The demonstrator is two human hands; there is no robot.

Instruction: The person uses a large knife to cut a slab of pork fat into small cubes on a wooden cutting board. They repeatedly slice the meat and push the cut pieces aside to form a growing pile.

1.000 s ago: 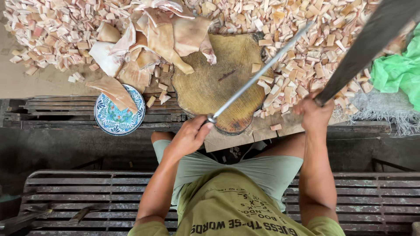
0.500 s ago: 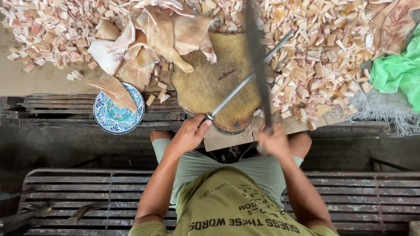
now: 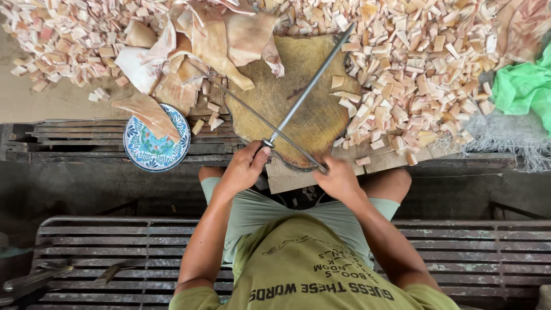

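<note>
Clenched left grip (image 3: 244, 169) holds a sharpening steel (image 3: 310, 86); closed right grip (image 3: 338, 179) holds a knife (image 3: 270, 123) crossing it.

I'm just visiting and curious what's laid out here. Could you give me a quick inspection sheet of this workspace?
Surface: round wooden chopping block on a plank bench.
Job's things: sharpening rod crossed by a knife seen edge-on.
Clutter: heaps of small cut pieces, larger pale slabs, patterned blue bowl, green cloth.
Hands: left hand grips the rod, right hand the knife.
Cables: nothing seen.
Surroundings: slatted bench.
</note>
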